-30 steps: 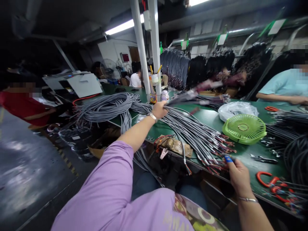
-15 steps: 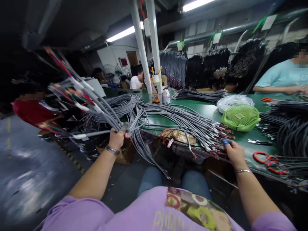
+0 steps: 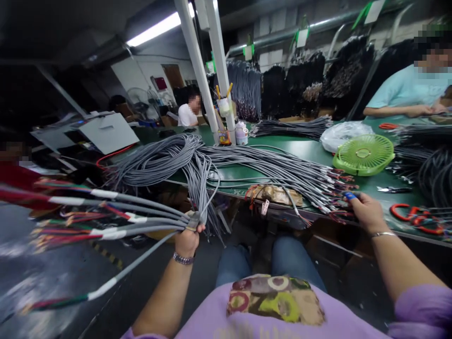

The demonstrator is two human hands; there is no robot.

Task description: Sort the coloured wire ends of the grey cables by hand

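While the green workbench (image 3: 300, 148) supports gray multicore cables (image 3: 268, 159), a cable bundle (image 3: 148, 229) projects leftward before it, gripped in the closed left hand (image 3: 188, 238). The half-curled right hand (image 3: 369, 212) adjoins benchtop wire ends (image 3: 342, 214); its grip cannot be determined.

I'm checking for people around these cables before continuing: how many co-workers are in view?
3: a person in red at the left edge, a person in white farther back, left of centre, and a person in light blue at upper right. Others may be hidden.
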